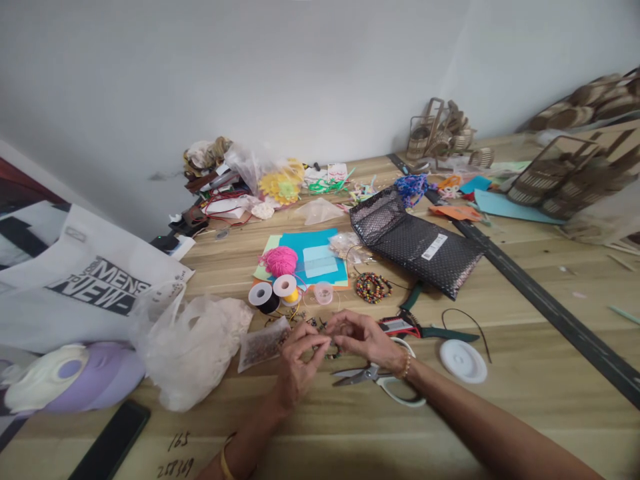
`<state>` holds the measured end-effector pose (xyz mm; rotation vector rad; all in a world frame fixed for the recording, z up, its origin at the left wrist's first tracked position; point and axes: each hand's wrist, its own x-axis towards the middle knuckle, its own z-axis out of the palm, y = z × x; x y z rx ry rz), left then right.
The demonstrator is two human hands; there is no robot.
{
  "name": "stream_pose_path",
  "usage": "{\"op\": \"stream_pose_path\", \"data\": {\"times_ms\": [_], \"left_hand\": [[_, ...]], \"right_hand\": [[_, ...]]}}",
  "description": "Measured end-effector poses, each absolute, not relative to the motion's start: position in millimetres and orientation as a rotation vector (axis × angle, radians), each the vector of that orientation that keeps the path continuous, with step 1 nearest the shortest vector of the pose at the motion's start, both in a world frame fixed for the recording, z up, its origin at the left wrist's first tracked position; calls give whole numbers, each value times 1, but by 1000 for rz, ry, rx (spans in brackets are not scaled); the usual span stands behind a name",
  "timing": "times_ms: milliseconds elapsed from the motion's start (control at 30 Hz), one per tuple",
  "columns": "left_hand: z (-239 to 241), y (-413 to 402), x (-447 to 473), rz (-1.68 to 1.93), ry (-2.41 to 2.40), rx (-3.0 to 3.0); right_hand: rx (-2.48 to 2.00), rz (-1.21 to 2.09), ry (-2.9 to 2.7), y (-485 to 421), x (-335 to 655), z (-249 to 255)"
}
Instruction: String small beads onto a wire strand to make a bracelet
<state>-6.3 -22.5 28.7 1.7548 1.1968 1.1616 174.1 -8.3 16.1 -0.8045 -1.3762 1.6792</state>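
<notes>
My left hand [300,357] is closed in a pinch, thumb against fingertips. Facing it, my right hand [367,339] pinches too, its fingertips almost meeting the left ones. Between and just below them shows a short strand of small dark beads [333,352]; what exactly the fingertips grip is too small to make out. Under my right hand lie white-handled scissors [403,393], blades pointing left. A clear bag of small beads [263,345] rests beside my left hand. Beyond the hands are a coil of multicoloured beads [373,287] and a pale pink spool [323,293].
Black [265,298] and yellow thread spools [287,290] stand by pink yarn [280,261]. A red cutter [400,326], green-handled pliers [450,334] and a white lid-like disc [463,361] lie right. A black bubble mailer [420,243] sits behind; a plastic bag [195,347] and phone [110,443] left.
</notes>
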Motion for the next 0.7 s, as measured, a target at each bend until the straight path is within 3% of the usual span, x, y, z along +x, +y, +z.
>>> {"op": "stream_pose_path", "data": {"times_ms": [533,700], "left_hand": [[30,-23,-8,1183,1197,1792],[24,-22,-8,1225,1148,1915]], "right_hand": [[-781,1792,-1397,-7,174,14],[-844,1689,-1473,-6,175,12]]}}
